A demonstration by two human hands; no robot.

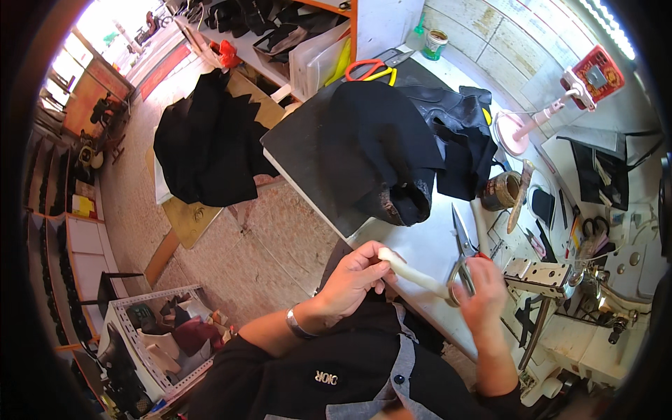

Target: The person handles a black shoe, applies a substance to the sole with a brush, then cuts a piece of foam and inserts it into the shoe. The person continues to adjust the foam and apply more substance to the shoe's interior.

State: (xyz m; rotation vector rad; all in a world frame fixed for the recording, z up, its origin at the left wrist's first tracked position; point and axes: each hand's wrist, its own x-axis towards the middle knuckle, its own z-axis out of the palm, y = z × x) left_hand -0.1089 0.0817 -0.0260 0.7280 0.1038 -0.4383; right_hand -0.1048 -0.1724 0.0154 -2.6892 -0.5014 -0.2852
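Between thumb and fingers, my left hand (353, 276) pinches the end of a pale white strip of tape (413, 274). The strip runs right to a narrow roll of tape (453, 294), which my closed right hand (483, 294) holds; motion blurs that hand a little. Just beyond it, scissors (462, 231) lie on the white tabletop (427, 245), their handles partly covered by the right hand. Farther off, a black fabric piece (378, 147) with a dark, worn-looking rolled end rests over a dark board (294, 140).
More black fabric (210, 140) is heaped at the left. A glue-stained jar (500, 190) and wooden stick (519, 196) stand right, before a pink phone stand (518, 133). A sewing machine (595, 301) is at the right edge. A scrap bin (161, 343) sits lower left.
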